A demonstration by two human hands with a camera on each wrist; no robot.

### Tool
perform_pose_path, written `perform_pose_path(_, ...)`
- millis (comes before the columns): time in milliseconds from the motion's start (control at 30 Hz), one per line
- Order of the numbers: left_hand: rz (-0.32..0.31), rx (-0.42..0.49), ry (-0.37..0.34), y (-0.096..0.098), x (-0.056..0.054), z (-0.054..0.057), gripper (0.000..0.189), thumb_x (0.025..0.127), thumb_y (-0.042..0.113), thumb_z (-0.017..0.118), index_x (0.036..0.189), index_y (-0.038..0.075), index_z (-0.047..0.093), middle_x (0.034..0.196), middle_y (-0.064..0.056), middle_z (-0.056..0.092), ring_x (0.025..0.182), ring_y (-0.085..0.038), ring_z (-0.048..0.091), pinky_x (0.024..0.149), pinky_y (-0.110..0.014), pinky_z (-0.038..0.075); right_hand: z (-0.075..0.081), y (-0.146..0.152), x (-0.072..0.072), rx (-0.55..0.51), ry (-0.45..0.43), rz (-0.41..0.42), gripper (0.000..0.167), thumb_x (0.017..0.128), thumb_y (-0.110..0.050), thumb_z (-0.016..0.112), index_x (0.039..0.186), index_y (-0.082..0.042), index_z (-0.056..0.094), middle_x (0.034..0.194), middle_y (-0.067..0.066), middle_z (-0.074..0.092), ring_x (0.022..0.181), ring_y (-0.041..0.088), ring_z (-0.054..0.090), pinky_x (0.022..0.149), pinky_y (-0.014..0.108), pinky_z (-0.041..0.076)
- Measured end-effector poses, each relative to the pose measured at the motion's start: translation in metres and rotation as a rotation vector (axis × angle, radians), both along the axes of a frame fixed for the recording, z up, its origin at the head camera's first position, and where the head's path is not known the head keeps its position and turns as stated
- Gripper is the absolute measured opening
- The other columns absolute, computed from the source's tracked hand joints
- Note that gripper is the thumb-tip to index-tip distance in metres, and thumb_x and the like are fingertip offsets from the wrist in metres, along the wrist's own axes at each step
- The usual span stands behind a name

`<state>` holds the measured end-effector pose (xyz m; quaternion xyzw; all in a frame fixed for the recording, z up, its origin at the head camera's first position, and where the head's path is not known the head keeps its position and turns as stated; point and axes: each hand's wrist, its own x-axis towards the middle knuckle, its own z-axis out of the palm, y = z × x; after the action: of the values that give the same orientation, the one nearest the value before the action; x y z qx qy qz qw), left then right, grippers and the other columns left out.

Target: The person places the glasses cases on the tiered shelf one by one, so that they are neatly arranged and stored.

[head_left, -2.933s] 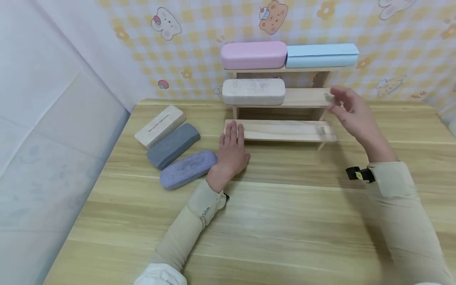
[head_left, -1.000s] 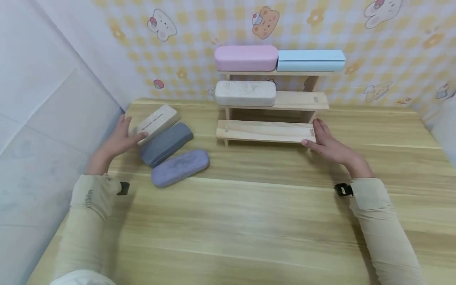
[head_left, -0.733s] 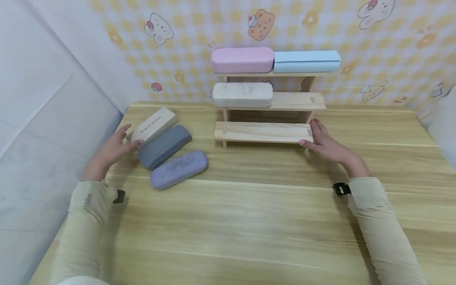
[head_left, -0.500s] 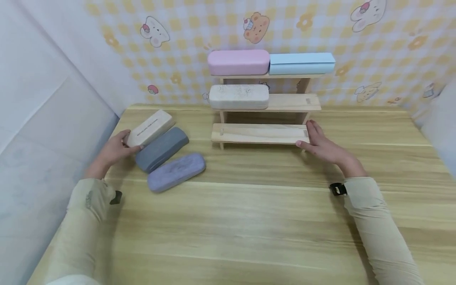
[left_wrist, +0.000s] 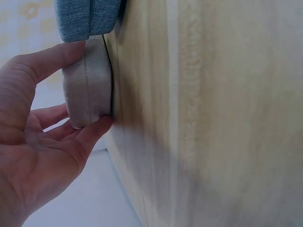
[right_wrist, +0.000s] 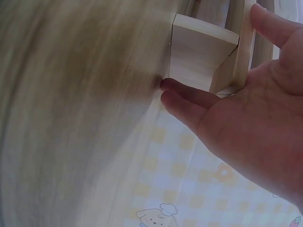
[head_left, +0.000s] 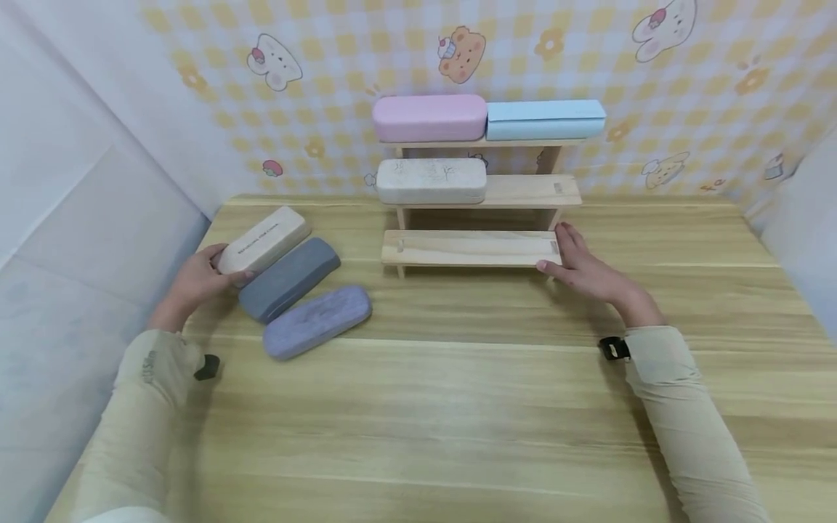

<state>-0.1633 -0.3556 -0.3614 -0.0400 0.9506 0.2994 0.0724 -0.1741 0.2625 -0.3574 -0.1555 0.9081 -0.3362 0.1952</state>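
Observation:
At the table's left, my left hand (head_left: 198, 280) grips the near end of a cream glasses case (head_left: 263, 241), its thumb on one side and fingertips on the other. The left wrist view shows that end of the case between thumb and fingers, its lower face close to the tabletop. A grey glasses case (head_left: 290, 280) lies right beside it, then a purple glasses case (head_left: 317, 322). My right hand (head_left: 587, 270) holds the right end of the lowest shelf of a wooden stepped stand (head_left: 471, 248), thumb at the front edge, fingers along the end.
Pink (head_left: 429, 118) and light blue (head_left: 546, 120) glasses cases stand on the top shelf. A whitish patterned case (head_left: 431, 181) occupies the left of the middle shelf. Behind the stand rises a yellow checked backdrop (head_left: 327, 87); a pale wall (head_left: 72, 240) borders the table's left.
My left hand has left the lowest shelf's left end, gone to the cream case and closed on it. My right hand has lowered from the middle shelf to the lowest one and stayed.

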Motion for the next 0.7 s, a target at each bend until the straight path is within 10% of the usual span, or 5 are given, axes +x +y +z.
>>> perform_pose_path(200, 0.034, 0.043, 0.036, -0.001, 0.003, 0.001, 0.086, 0.091, 0.029, 0.073, 0.151, -0.014, 0.028, 0.141, -0.039, 0.046, 0.119, -0.038, 0.049, 0.076, -0.006, 0.036, -0.001, 0.0, 0.001, 0.006, 0.007, 0.002, 0.092, 0.107, -0.037, 0.045, 0.154, 0.004, -0.023, 0.163, 0.024, -0.029, 0.153, 0.042, -0.025, 0.123, 0.065, -0.001)
perform_pose_path(700, 0.02, 0.04, 0.066, 0.013, 0.006, 0.043, 0.088, 0.091, 0.028, 0.073, 0.155, -0.008, 0.025, 0.146, -0.034, 0.045, 0.13, -0.046, 0.047, 0.066, -0.002, 0.035, -0.001, 0.001, 0.0, 0.003, -0.003, 0.001, 0.092, 0.107, -0.04, 0.043, 0.154, 0.003, -0.023, 0.163, 0.023, -0.029, 0.153, 0.041, -0.025, 0.122, 0.066, 0.001)
